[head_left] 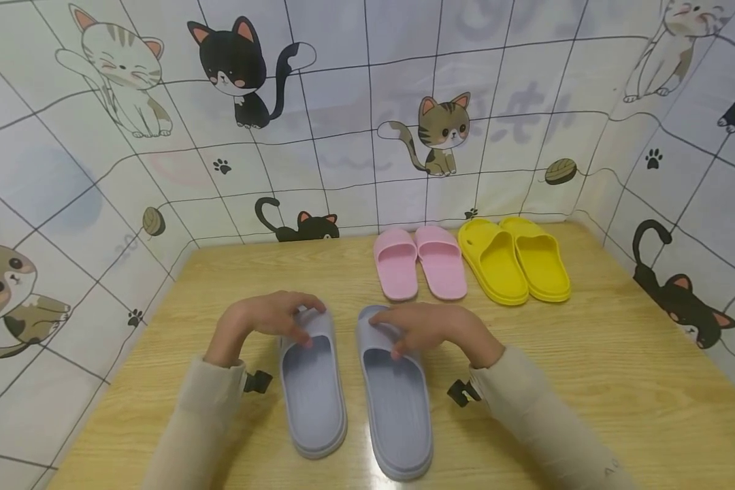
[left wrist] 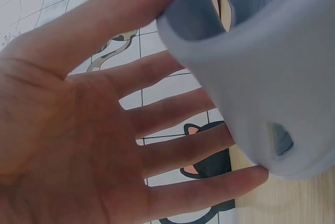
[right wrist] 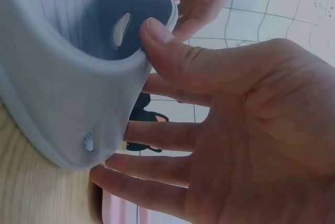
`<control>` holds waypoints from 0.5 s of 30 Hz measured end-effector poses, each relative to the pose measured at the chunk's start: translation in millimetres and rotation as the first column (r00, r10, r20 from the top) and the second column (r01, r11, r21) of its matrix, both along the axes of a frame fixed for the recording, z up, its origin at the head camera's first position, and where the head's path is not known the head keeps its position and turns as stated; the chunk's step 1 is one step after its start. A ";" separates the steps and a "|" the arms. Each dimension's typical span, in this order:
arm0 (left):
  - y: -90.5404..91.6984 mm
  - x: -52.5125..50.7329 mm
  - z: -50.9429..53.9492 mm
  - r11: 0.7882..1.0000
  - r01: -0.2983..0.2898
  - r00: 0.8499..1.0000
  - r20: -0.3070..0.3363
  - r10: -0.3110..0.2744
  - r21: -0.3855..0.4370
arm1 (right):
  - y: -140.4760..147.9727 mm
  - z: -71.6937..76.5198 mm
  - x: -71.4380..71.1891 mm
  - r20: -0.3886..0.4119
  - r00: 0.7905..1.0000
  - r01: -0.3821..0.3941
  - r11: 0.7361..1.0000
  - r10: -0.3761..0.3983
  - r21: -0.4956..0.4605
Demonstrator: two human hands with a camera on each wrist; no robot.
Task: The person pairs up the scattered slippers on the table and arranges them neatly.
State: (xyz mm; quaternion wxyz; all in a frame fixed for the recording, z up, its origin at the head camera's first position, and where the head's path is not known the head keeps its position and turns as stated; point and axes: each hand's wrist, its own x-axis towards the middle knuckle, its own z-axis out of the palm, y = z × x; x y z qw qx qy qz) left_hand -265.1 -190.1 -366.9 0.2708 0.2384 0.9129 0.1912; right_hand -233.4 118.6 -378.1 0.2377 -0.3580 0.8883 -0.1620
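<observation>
Two grey slippers lie side by side on the wooden tabletop, toes pointing away and open heels toward me. My left hand [head_left: 280, 315] grips the strap of the left grey slipper [head_left: 315, 408], the thumb at the strap's opening and the fingers on its outer side. The same strap [left wrist: 277, 82], with an oval hole, fills the right of the left wrist view. With my right hand [head_left: 431, 325] I hold the right grey slipper [head_left: 399, 422] likewise. In the right wrist view the thumb lies on the rim of its strap [right wrist: 78, 93], fingertips along the outside.
Behind the right hand stand a pair of pink slippers [head_left: 398, 262] and, to their right, a pair of yellow slippers [head_left: 542, 265]. A cat-patterned wall covering [head_left: 343, 156] closes off the back and both sides of the wooden tabletop [head_left: 588, 395].
</observation>
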 end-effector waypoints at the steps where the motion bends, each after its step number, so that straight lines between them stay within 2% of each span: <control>1: -0.3 -0.2 0.0 1.000 -0.003 1.000 -0.002 0.003 0.000 | -1.5 0.3 -1.5 0.000 1.000 -0.004 1.000 0.004 -0.004; 8: -1.6 -1.4 -1.6 1.000 -0.018 1.000 -0.005 0.018 0.000 | -12.5 1.8 -13.6 0.025 0.999 0.044 0.999 -0.045 0.011; 15: -3.1 -2.2 -3.8 1.000 -0.024 0.999 -0.028 0.024 0.006 | -15.7 -4.8 -22.7 -0.001 0.997 0.077 0.995 -0.078 -0.064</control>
